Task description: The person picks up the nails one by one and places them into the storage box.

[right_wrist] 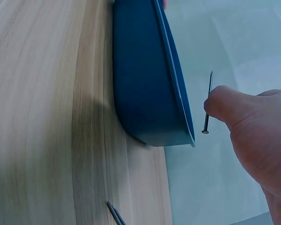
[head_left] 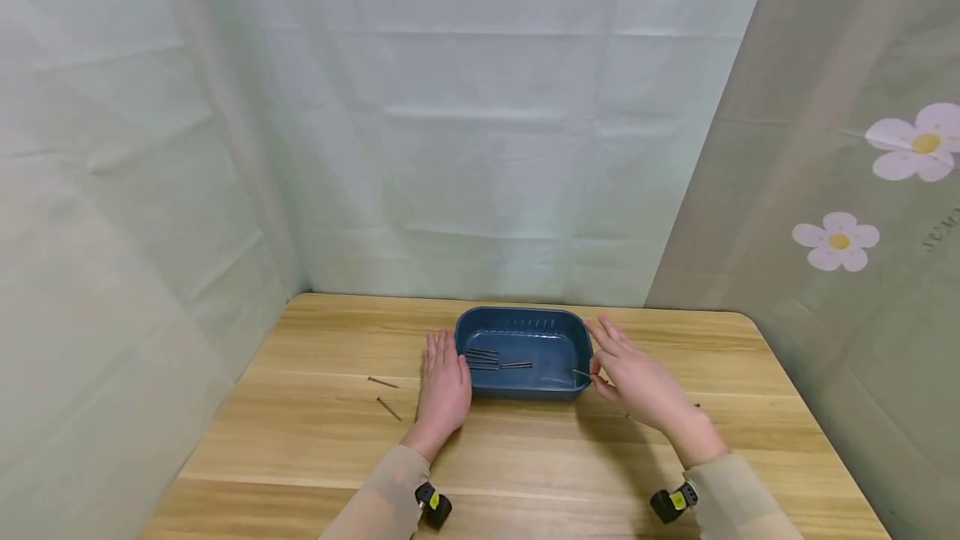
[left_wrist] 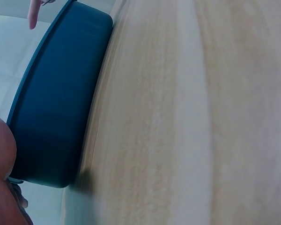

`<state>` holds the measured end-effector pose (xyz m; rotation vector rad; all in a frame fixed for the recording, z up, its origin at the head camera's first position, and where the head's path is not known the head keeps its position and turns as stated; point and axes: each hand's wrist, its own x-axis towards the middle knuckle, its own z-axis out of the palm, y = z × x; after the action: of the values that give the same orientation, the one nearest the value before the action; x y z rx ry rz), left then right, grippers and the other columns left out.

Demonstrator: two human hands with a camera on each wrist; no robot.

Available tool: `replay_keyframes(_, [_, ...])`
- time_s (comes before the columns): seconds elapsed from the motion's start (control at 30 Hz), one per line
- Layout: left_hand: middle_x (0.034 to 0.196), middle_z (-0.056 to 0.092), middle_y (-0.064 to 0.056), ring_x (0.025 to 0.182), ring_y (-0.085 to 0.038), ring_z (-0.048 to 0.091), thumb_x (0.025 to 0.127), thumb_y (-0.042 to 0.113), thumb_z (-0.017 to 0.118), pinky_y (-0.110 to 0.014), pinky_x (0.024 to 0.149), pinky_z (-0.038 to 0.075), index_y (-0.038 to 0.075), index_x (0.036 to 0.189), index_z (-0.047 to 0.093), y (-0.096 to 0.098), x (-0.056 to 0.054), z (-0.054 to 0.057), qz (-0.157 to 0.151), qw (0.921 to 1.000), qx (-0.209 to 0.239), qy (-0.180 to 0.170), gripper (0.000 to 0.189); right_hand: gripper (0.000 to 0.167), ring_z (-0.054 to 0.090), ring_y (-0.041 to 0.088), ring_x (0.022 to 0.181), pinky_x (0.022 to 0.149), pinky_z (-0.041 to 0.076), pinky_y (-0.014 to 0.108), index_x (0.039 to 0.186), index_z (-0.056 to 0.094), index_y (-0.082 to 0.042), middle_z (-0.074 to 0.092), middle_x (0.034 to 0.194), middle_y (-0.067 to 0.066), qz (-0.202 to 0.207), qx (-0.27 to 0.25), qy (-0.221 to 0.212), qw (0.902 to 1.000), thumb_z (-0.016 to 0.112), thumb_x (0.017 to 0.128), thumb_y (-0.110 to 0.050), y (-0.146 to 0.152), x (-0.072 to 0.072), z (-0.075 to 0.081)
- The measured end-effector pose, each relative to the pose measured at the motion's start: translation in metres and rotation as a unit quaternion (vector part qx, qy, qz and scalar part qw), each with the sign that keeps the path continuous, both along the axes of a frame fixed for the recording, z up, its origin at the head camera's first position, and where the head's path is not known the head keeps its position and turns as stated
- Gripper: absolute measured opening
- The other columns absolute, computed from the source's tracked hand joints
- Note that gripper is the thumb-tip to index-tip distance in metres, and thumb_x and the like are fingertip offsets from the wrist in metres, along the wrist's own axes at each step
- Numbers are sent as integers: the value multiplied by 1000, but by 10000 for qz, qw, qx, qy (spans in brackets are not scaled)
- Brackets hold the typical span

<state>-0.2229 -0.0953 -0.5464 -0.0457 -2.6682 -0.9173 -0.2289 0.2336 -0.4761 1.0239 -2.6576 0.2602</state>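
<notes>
Pinching slender grey metal nail [right_wrist: 210, 86] in right hand [head_left: 637, 377], at right rim of dark-blue rectangular tray [head_left: 523, 394]; touching tray's left end with straight-fingered left hand [head_left: 445, 386]. Risk: dropping nail outside through loosened pinch.

Dark lettering [head_left: 941, 229] is printed on the grey-green fabric [head_left: 810, 140] hanging on the right side of the head camera's view. It is small and runs on a slant, climbing towards the right edge of the view, where it is cut off. The letters look like "SUM", perhaps with another M after them, but they are too small and blurred to read for certain. The lettering stands to the right of a printed white flower [head_left: 820, 257] with a yellow centre.
</notes>
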Motion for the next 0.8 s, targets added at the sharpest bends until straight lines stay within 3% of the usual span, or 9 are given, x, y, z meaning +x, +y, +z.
replay_keyframes(0.33, [166,31,-35,159,-52,16,112,11,45,-65,125,21,-19,156,35,-2,-3,2,-23,9999,-88,81,54,20,29,43,157,122,35,56,87,64,-17,35,169,22,119,-49,30,9999,80,92,-6,-16,-8,4])
replay_keyframes(0.63, [164,33,-38,158,-54,18,111,9,48,-66,124,23,-21,154,36,-1,2,-1,-40,9997,-168,180,53,24,30,46,157,119,39,55,82,62,-19,38,168,24,222,343,65,9991,81,92,-8,-40,-19,-1])
replay_keyframes(0.8, [163,34,-38,157,-54,18,112,9,47,-67,124,23,-22,154,36,0,2,-1,-38,9997,-142,200,53,25,29,46,157,123,34,55,81,61,-17,38,167,27,368,513,134,9979,80,94,-8,-54,-25,0])
